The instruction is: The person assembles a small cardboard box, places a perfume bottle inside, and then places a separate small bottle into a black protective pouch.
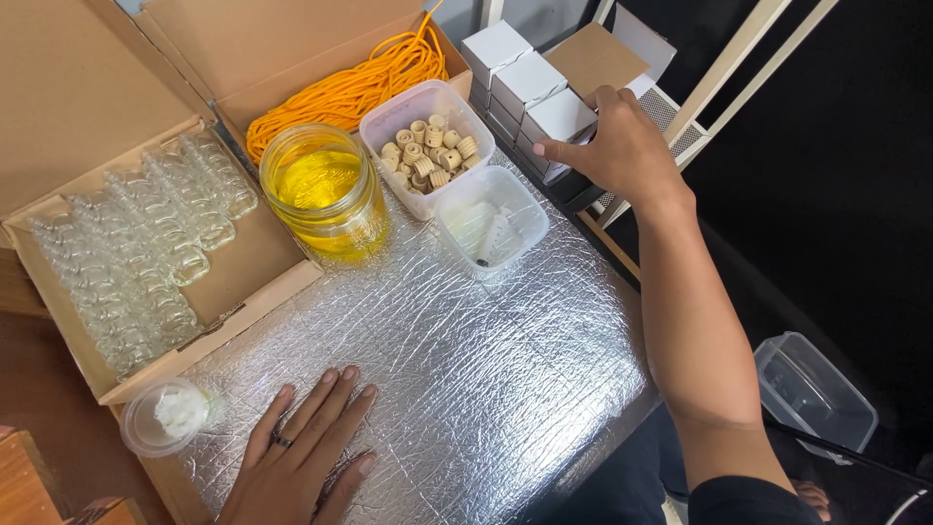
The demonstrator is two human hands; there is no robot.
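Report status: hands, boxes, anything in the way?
Left hand flat on foil mat, holding nothing. Right hand gripping a small white box in the stack. Two plastic tubs beside the stack, not blocking.

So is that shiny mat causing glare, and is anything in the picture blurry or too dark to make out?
Head view: the silver foil mat throws soft bright patches but no blinding glare; the yellow-filled jar glows from light through it; the clear glass bottles in the cardboard box are hard to tell apart; the right side is near black; both hands look sharp.
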